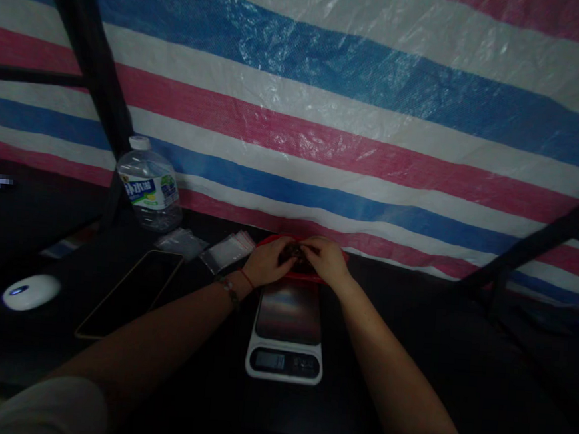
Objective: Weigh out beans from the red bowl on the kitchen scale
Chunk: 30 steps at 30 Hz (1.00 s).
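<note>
A shallow red container point(309, 278) stands at the far end of a white kitchen scale point(289, 314); whether it rests on the scale's plate is hidden. Small dark brown pieces point(293, 251) lie in it, too dim to name. My left hand point(267, 262) reaches over its left side, fingers curled in at the pieces. From the right comes my right hand point(327, 261), thumb and fingers pinched together at the same pieces. What either hand grips is too small and dark to make out. The scale's display is lit and its plate is bare near me.
Clear plastic bags point(226, 251) lie left of the container, beside a large clear bottle point(150, 189). A phone point(133, 293) and a white mouse point(31, 292) are on the black table point(274, 410) at left. A striped tarp point(356, 135) hangs behind, with dark frame bars point(89, 47).
</note>
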Each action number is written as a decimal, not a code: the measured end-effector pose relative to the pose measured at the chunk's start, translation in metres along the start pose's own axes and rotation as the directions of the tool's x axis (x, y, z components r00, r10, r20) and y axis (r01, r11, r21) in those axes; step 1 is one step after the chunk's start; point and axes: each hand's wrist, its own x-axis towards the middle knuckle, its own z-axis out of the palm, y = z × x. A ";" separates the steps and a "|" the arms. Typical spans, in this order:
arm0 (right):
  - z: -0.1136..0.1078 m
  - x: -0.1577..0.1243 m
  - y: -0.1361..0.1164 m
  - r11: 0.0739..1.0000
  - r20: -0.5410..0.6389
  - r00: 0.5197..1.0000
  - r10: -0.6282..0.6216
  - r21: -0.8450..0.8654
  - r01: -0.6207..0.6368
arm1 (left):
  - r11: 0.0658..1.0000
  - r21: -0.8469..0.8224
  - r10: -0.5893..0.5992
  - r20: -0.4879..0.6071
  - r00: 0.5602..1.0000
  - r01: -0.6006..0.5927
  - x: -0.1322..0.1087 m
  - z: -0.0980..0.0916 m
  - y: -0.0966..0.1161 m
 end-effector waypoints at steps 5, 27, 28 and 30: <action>-0.001 0.000 -0.001 0.999 -0.068 0.997 0.025 0.027 -0.023 | 1.000 0.013 -0.006 0.004 1.000 0.006 0.000 0.000 0.000; -0.002 0.000 -0.002 0.999 0.021 1.000 -0.008 0.051 0.006 | 0.997 -0.052 0.063 0.030 0.998 -0.061 -0.003 -0.001 0.002; -0.002 0.000 -0.002 0.999 0.024 1.000 -0.006 0.053 0.005 | 0.997 -0.054 0.059 0.029 0.998 -0.058 -0.003 -0.001 0.002; -0.002 0.000 -0.002 0.998 0.029 1.000 -0.006 0.055 0.005 | 0.997 -0.052 0.053 0.027 0.998 -0.051 -0.003 -0.002 0.003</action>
